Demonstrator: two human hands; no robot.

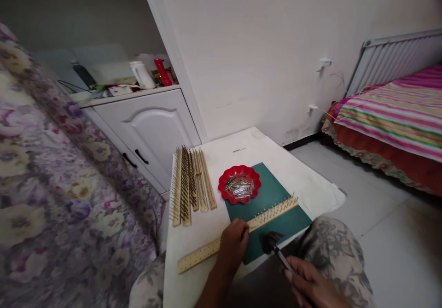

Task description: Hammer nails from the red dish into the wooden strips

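Note:
A long wooden strip lies slantwise across the table and a green mat. Rows of nails stand up from its right part, while the left part shows only small holes. Across the middle of the strip, my left hand is closed with curled fingers; whether a nail is pinched in them is hidden. My right hand grips the handle of a hammer. The hammer's head is slightly blurred and is over the mat, on the near side of the strip. Beyond the strip, a red scalloped dish holds many loose nails.
Several nail-studded wooden strips lie side by side on the white table at the left. Two small slender pieces rest near the back. A floral curtain hangs left, a white cabinet stands behind, and a bed is right.

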